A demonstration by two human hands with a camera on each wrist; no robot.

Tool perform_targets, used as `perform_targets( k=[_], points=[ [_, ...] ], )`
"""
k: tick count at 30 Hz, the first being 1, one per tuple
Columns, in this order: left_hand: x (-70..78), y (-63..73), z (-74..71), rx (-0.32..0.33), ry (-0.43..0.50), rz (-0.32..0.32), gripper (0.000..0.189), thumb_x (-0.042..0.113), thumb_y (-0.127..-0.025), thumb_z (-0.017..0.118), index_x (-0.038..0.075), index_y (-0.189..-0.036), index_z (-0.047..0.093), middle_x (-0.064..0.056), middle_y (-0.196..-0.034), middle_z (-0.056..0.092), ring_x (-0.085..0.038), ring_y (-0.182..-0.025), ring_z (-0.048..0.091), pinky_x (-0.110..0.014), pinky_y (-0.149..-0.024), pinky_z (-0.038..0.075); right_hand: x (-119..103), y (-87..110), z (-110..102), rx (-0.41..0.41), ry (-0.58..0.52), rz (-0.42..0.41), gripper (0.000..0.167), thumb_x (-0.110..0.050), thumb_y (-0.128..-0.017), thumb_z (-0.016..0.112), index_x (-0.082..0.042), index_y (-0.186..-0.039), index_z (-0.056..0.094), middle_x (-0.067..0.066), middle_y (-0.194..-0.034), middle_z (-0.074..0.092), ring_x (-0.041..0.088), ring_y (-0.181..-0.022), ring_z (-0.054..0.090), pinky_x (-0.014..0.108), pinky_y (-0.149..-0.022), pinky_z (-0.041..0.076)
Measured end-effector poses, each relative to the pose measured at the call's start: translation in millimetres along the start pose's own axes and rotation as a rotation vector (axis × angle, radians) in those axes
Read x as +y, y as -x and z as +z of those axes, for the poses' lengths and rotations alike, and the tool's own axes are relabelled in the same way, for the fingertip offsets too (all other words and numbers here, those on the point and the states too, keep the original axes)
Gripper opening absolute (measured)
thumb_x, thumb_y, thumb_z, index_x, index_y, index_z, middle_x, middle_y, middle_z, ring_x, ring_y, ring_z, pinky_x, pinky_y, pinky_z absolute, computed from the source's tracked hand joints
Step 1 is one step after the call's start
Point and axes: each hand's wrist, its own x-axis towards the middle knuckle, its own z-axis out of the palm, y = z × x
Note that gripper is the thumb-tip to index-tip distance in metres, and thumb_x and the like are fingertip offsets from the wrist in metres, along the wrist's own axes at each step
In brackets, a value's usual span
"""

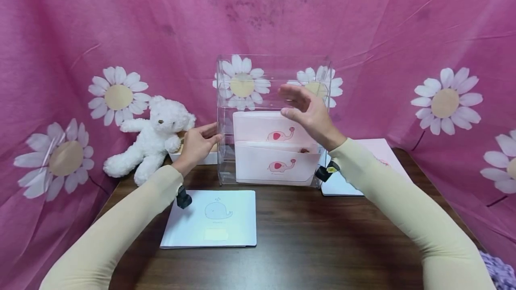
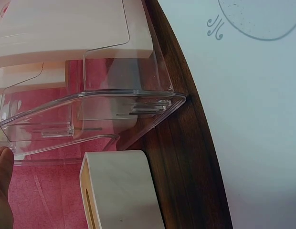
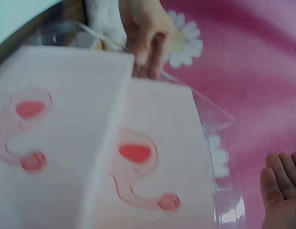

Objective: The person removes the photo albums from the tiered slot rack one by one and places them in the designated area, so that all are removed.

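A clear acrylic rack (image 1: 221,169) stands upright at the middle of the table. In its lower tiers sit two pale pink folders with red elephant drawings, a front folder (image 1: 254,171) and a higher rear folder (image 1: 254,124). My left hand (image 1: 197,144) touches the rack's left side with its fingertips, fingers fairly straight. Raised before the rack's upper right part is my right hand (image 1: 308,113), palm turned inward and holding nothing. The right wrist view shows its straight fingers (image 3: 281,176) beside the rack, off the folders.
A white folder with a whale drawing (image 1: 189,227) lies on the dark wooden table (image 1: 306,245), front left. Behind it are a white teddy bear (image 1: 149,147) and a white box (image 2: 124,191) beside the rack. Right of the rack lies a pink elephant folder (image 1: 376,151) over a pale blue one (image 1: 340,187).
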Motion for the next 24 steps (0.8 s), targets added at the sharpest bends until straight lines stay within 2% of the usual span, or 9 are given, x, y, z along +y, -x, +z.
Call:
perform_targets(
  k=[3,10,14,19,24],
  points=[
    [0.1,0.3,0.0,0.000,0.005,-0.002,0.049,0.013,-0.092,0.075,0.007,-0.139,0.062,-0.016,-0.131,0.069,-0.026,-0.122,0.068,-0.041,-0.098,0.058,-1,-4.8,-11,0.032,0.009,0.007,0.056,-0.006,-0.092,0.069,-0.003,-0.145,0.051,0.017,-0.145,0.058,0.028,-0.135,0.056,0.025,-0.112,0.048],
    [-1.1,0.4,-0.5,-0.005,0.001,0.001,0.050,0.016,-0.093,0.075,0.007,-0.140,0.062,-0.016,-0.131,0.069,-0.026,-0.122,0.068,-0.039,-0.098,0.058,5,-11.0,-34,0.097,-0.050,0.005,0.056,-0.004,-0.091,0.070,0.000,-0.144,0.051,0.014,-0.140,0.061,0.019,-0.129,0.061,0.017,-0.102,0.052],
    [-0.3,0.4,-0.4,-0.006,0.002,-0.004,0.050,0.017,-0.092,0.076,0.008,-0.139,0.062,-0.015,-0.131,0.070,-0.025,-0.122,0.068,-0.040,-0.098,0.058,14,-13.9,-46,0.135,-0.057,0.008,0.056,-0.003,-0.090,0.070,0.002,-0.143,0.051,0.010,-0.138,0.063,0.024,-0.130,0.059,0.016,-0.101,0.051],
    [-0.2,0.7,-0.6,-0.006,0.006,0.002,0.050,0.018,-0.092,0.077,0.008,-0.139,0.063,-0.015,-0.131,0.070,-0.025,-0.122,0.068,-0.040,-0.098,0.058,24,-14.4,-55,0.140,-0.044,0.032,0.054,-0.002,-0.092,0.068,0.003,-0.142,0.050,0.007,-0.135,0.063,0.026,-0.131,0.058,0.014,-0.100,0.051],
    [0.3,-0.1,-0.6,0.000,0.007,0.013,0.050,0.017,-0.091,0.077,0.007,-0.138,0.063,-0.016,-0.130,0.070,-0.025,-0.121,0.068,-0.037,-0.095,0.059,33,-12.7,-61,0.130,-0.003,0.082,0.055,-0.006,-0.094,0.068,0.003,-0.144,0.048,0.016,-0.139,0.060,0.028,-0.133,0.057,0.012,-0.099,0.050]
  ],
)
